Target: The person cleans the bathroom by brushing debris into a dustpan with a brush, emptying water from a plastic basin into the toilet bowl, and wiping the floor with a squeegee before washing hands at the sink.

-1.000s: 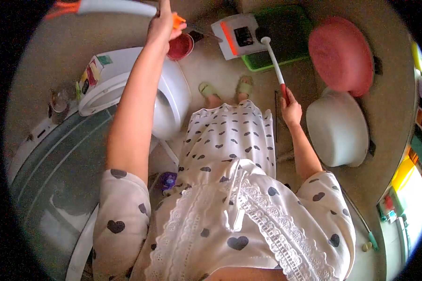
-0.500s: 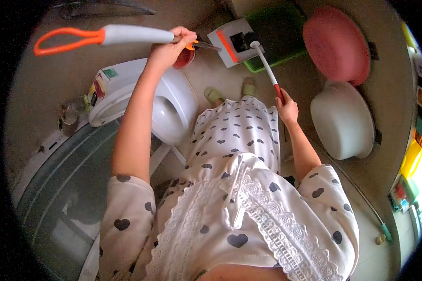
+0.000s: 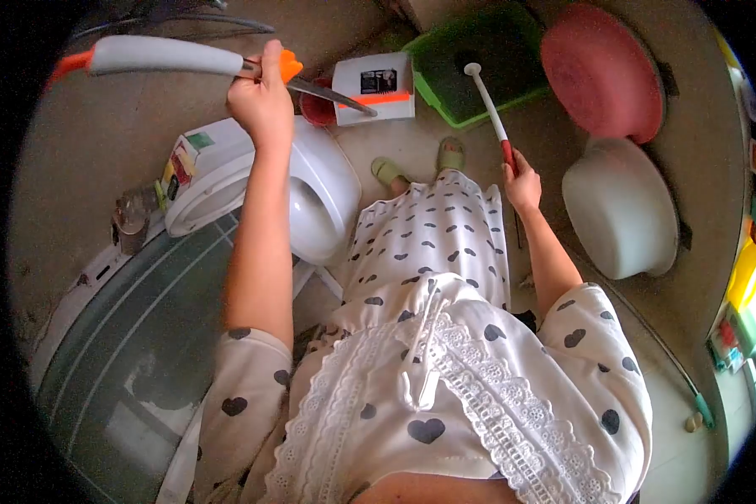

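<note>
My left hand (image 3: 260,99) is closed around the pole of a long-handled dustpan (image 3: 386,112), below its grey-white grip and orange loop. The white pan has an orange strip and a dark printed label, and it hangs tilted near the toilet. My right hand (image 3: 522,182) grips the red end of a slim white stick (image 3: 489,102). A round white piece caps the stick's far end, in front of the green basin (image 3: 428,90); what lies beyond that cap is hard to make out.
A white toilet (image 3: 323,189) stands to the left, with a box (image 3: 182,164) on it and a glass-topped tub (image 3: 134,336) nearer me. Pink (image 3: 605,76) and white (image 3: 617,210) basins hang on the right wall. A red bucket (image 3: 315,109) sits behind the dustpan.
My left hand has moved left with the dustpan, and the pan has turned and swung away from the green basin. The stick in my right hand has shifted slightly right.
</note>
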